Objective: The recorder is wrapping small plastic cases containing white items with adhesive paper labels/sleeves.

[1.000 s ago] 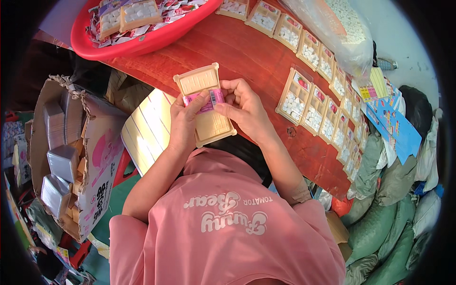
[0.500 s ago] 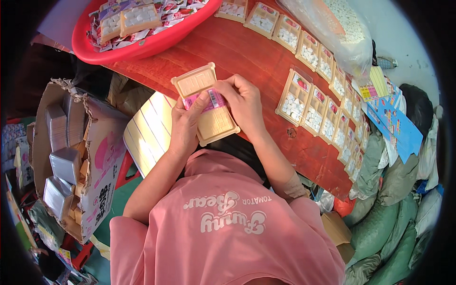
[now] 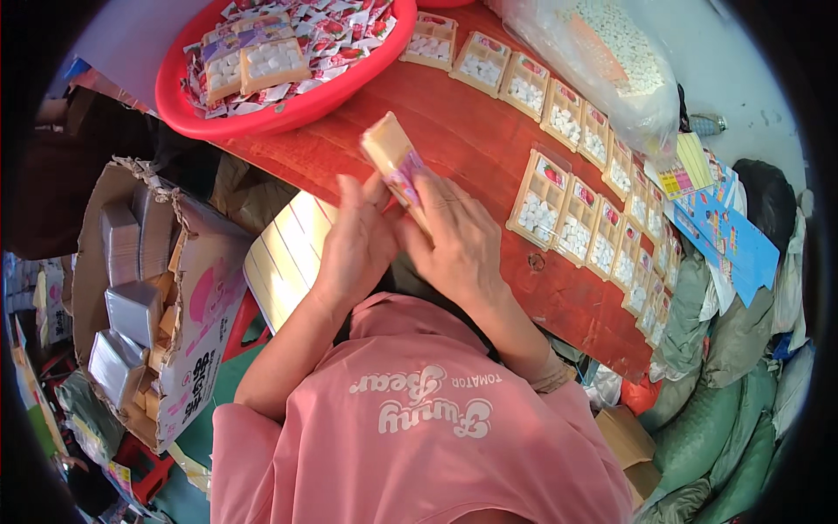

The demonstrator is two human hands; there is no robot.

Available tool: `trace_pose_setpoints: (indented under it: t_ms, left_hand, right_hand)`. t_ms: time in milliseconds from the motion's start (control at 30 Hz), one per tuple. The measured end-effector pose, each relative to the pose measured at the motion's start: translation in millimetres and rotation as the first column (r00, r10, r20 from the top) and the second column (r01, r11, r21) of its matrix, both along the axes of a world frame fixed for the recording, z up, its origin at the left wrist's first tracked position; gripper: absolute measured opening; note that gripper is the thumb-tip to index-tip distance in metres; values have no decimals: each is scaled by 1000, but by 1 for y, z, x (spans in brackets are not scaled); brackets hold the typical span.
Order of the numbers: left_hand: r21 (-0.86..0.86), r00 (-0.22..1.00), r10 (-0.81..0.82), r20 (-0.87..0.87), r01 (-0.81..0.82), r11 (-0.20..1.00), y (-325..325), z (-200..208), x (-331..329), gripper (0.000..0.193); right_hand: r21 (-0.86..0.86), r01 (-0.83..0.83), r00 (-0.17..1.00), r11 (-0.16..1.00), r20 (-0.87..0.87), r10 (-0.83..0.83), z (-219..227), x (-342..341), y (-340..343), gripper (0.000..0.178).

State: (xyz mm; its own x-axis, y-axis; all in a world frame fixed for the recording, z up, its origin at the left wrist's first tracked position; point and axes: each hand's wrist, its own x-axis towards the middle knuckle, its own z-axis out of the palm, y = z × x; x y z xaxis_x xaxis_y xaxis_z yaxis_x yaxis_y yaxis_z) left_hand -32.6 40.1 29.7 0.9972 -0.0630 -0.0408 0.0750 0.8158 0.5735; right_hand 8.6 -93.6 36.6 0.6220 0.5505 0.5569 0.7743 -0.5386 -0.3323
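Above the table's near edge, my right hand (image 3: 458, 240) is closed round a small tan plastic candy box (image 3: 393, 144) with a pink and purple label. The box is tilted on its narrow side, its far end rising away from me. Beside its lower end, my left hand (image 3: 360, 231) is open, fingers stretched out and palm turned toward the box. Whether those fingertips touch the box, I cannot tell. What the box contains is hidden.
A red basin (image 3: 288, 118) of small wrapped sachets holds filled boxes on top. Two rows of boxes with white candies (image 3: 537, 214) line the red table (image 3: 419, 100). A bag of white candies (image 3: 628, 52) lies behind. At left stands a carton (image 3: 205, 306) of plastic cases.
The box has turned from lying broad side up in my left hand to standing on edge in my right. My left hand has loosened from it and opened. The view has shifted slightly.
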Motion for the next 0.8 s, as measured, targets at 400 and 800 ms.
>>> trace_pose_setpoints:
  t_ms: [400,800]
  left_hand:
    - [432,913,407,16,-374,821,47,23,-1,26]
    - [585,683,686,251,-672,455,125,52,-14,43]
  right_hand:
    - [540,75,586,839,-704,401,40,22,31,35]
    - [609,64,444,791,-727,524,51,160,165,32]
